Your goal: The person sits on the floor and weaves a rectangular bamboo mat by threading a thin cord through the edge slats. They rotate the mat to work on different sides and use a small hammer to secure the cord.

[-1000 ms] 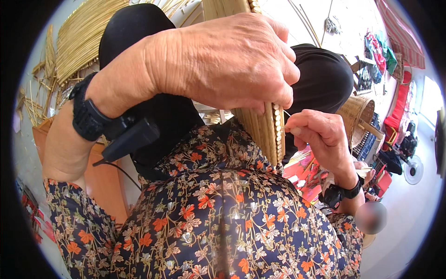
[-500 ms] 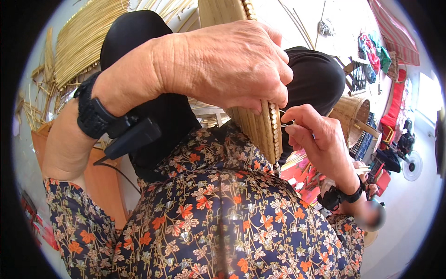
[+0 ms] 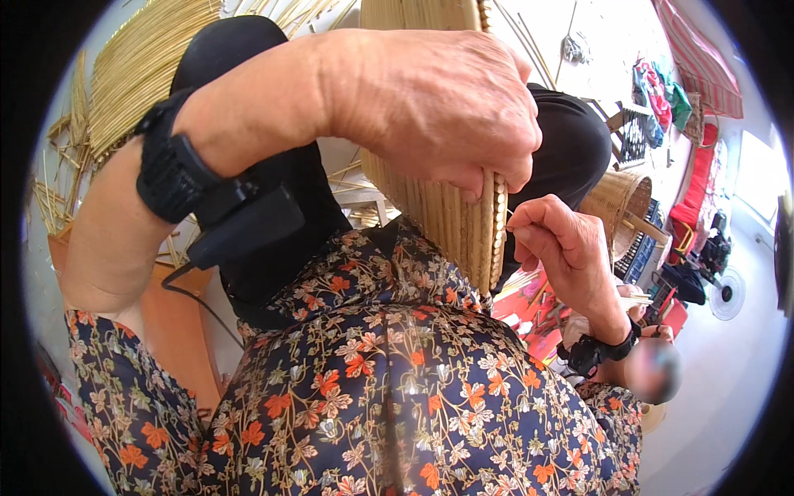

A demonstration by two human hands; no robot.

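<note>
Left hand [image 3: 447, 103] tight on stalk panel [image 3: 437, 211], right hand [image 3: 566, 244] just beside its edge, thread [image 3: 509, 212] pinched.

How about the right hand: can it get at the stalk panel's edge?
Probably yes: the right hand is right beside the stalk panel, nothing seems to block it, and the left hand grips farther up.

The panel of straw-like stalks [image 3: 442, 219] in my grip looks smooth, with a faint sheen. My floral shirt [image 3: 364, 405] is slightly glossy cloth; my trousers [image 3: 227, 62] are matt fabric. My wrist strap [image 3: 163, 169] looks rough, the box [image 3: 252, 230] beside it smooth plastic. The basket [image 3: 602, 202] is rough wicker, the orange board [image 3: 175, 335] smooth and wood-like.
</note>
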